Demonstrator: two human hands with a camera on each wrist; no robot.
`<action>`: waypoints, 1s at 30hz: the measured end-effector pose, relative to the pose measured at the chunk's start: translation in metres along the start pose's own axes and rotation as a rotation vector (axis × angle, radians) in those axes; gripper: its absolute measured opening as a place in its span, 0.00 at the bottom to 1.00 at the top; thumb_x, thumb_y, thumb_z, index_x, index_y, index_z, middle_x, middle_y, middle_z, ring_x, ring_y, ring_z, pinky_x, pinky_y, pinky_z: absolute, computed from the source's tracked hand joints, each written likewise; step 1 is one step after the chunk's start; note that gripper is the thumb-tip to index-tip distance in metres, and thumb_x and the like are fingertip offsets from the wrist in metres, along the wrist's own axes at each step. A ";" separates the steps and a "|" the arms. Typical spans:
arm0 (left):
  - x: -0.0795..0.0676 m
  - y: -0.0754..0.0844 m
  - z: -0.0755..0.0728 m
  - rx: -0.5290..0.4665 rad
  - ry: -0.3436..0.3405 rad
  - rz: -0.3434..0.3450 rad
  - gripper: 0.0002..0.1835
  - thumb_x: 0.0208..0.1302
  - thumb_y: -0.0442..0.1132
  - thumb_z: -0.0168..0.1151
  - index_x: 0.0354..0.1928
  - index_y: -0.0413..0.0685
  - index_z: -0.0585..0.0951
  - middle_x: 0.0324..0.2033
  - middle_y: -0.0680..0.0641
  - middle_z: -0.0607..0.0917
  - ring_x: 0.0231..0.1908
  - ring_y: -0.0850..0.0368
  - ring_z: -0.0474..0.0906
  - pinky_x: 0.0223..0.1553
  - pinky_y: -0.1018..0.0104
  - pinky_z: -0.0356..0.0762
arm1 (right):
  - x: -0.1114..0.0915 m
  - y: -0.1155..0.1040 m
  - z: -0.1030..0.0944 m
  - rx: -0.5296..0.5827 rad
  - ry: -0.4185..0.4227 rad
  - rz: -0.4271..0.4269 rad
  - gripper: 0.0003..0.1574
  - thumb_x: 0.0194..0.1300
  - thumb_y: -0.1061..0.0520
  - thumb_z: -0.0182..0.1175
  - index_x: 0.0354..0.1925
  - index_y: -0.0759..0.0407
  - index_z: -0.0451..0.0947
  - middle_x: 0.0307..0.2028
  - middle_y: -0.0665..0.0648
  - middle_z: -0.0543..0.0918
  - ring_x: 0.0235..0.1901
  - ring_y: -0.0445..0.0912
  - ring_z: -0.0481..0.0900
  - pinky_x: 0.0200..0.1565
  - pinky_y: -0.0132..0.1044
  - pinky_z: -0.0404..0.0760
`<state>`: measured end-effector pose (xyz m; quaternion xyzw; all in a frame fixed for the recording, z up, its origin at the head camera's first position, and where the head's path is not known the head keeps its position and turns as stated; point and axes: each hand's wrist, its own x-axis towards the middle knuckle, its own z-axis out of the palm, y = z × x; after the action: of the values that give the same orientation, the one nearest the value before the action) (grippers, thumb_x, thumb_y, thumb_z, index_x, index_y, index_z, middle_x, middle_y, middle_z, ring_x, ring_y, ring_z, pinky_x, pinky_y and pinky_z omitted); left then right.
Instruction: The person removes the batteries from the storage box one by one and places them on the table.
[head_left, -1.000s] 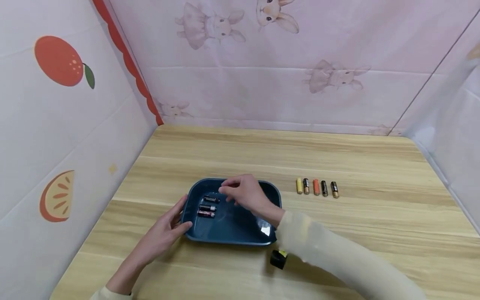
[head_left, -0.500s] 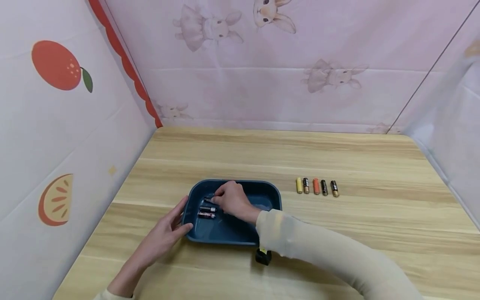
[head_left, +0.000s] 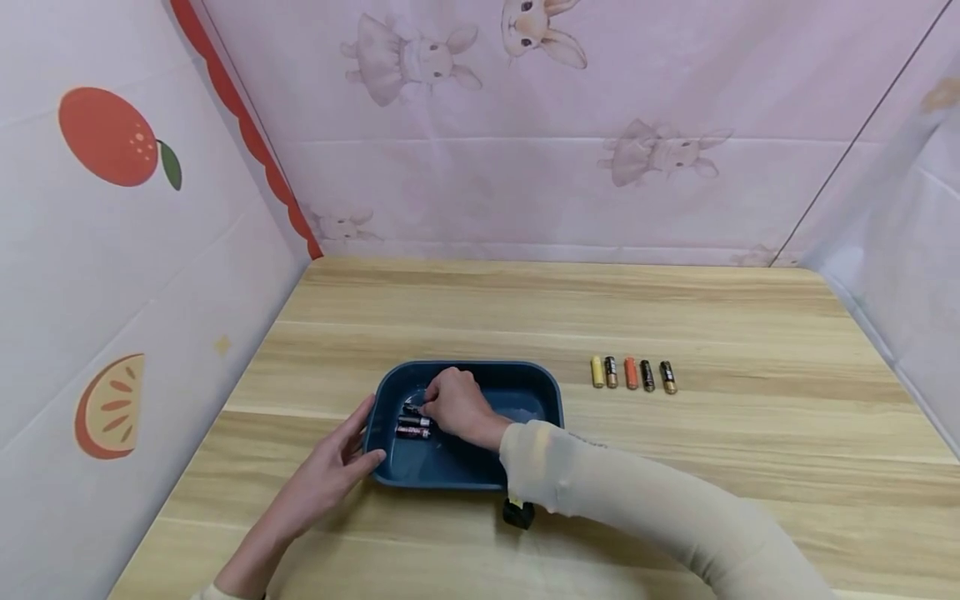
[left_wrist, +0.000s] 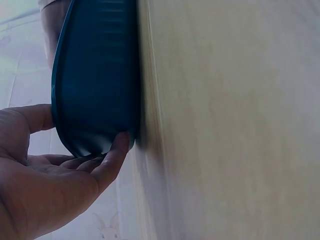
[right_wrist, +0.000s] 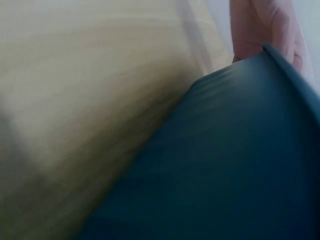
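Note:
A dark blue tray (head_left: pixel 472 475) sits on the wooden table. My left hand (head_left: pixel 333 462) grips its left end, thumb on the rim and fingers against the outer wall; the left wrist view shows those fingers (left_wrist: pixel 112 160) low on that wall. Inside the tray, my right hand (head_left: pixel 461 407) pinches a dark battery (head_left: pixel 410 408), partly hidden by the fingertips. Just below it lie a black battery with a silver end (head_left: pixel 414 422) and a dark one with pinkish lettering (head_left: pixel 412 432), side by side. The right wrist view shows mainly the tray's outer wall (right_wrist: pixel 225 150).
Right of the tray, several batteries stand in a loose row on the table, among them a yellow one (head_left: pixel 597 372), an orange one (head_left: pixel 631 373) and a black-and-gold one (head_left: pixel 668 377). A small black box (head_left: pixel 518 513) hangs under the right cuff. Printed cloth walls surround the table.
My right hand has moved left and down to the uppermost battery in the tray, which now lies closer to the other two. My left hand keeps its place on the tray.

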<state>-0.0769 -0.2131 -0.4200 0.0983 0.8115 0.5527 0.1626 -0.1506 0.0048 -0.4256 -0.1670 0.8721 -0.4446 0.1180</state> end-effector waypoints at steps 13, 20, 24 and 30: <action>0.000 0.001 0.000 0.003 0.000 -0.019 0.41 0.77 0.30 0.57 0.83 0.42 0.47 0.80 0.33 0.48 0.75 0.37 0.56 0.69 0.53 0.64 | 0.002 -0.003 0.000 -0.108 -0.065 0.038 0.14 0.72 0.63 0.65 0.27 0.62 0.88 0.15 0.49 0.77 0.13 0.40 0.74 0.17 0.28 0.73; 0.002 0.000 0.001 0.005 0.002 -0.016 0.41 0.77 0.31 0.57 0.83 0.43 0.47 0.80 0.34 0.48 0.75 0.37 0.55 0.69 0.52 0.63 | 0.001 -0.005 -0.007 -0.040 -0.081 0.042 0.29 0.73 0.62 0.62 0.13 0.61 0.75 0.09 0.47 0.65 0.09 0.40 0.65 0.16 0.28 0.63; 0.002 0.001 0.001 -0.007 0.000 -0.025 0.41 0.77 0.31 0.57 0.83 0.43 0.46 0.81 0.35 0.47 0.76 0.36 0.55 0.69 0.52 0.63 | -0.002 -0.014 -0.022 0.051 -0.049 0.059 0.14 0.73 0.61 0.63 0.28 0.63 0.86 0.18 0.51 0.78 0.17 0.39 0.72 0.21 0.28 0.69; 0.002 0.003 0.001 0.000 0.005 -0.044 0.42 0.77 0.31 0.57 0.83 0.44 0.46 0.80 0.34 0.47 0.76 0.36 0.55 0.69 0.53 0.62 | -0.015 -0.038 -0.065 0.311 0.005 0.079 0.11 0.75 0.59 0.63 0.50 0.63 0.86 0.31 0.57 0.83 0.26 0.44 0.76 0.24 0.30 0.76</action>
<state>-0.0782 -0.2101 -0.4176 0.0792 0.8137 0.5493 0.1727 -0.1530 0.0376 -0.3564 -0.1110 0.7990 -0.5696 0.1578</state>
